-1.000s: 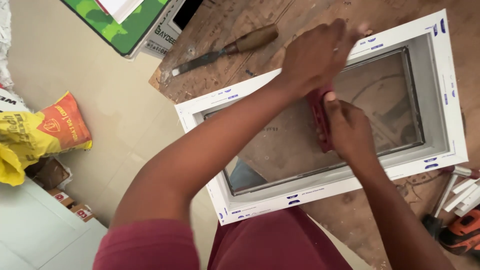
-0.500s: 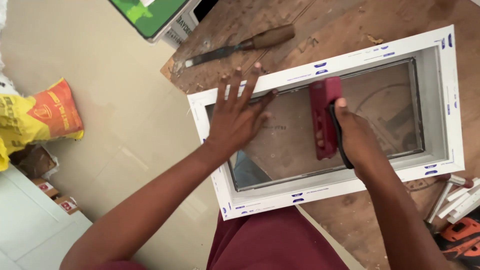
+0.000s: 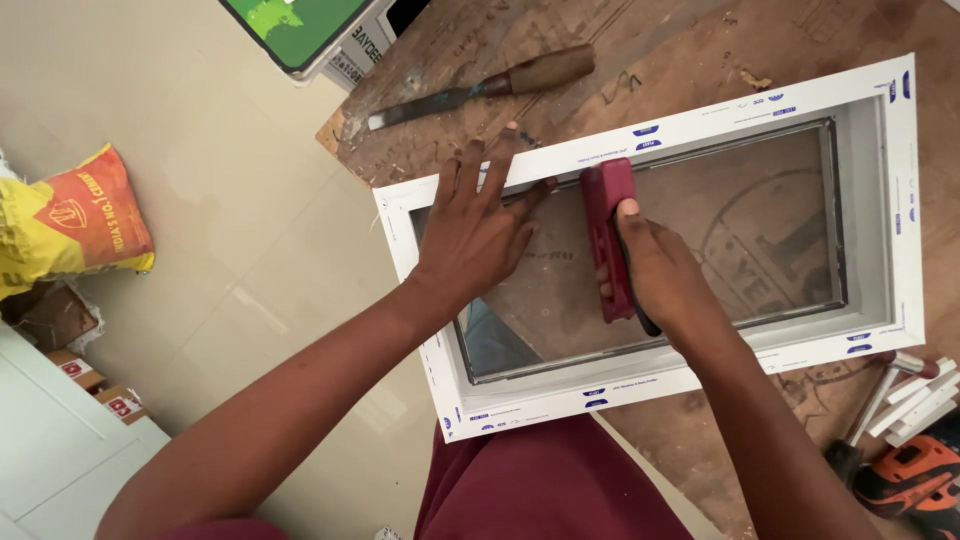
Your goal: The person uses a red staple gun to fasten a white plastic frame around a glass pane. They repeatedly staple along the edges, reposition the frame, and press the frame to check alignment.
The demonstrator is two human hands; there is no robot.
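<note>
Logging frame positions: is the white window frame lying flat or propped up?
Lying flat: the white window frame rests on the wooden workbench, whose surface shows through the pane.

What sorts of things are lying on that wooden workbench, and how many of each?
White window frame with glass pane: 1
Dark red block, gripped by the right hand: 1
Chisel with wooden handle: 1
Orange power tool, partly cut off: 1
Bundle of white strips: 1
Total: 5
The left hand lies flat on the glass.
</note>
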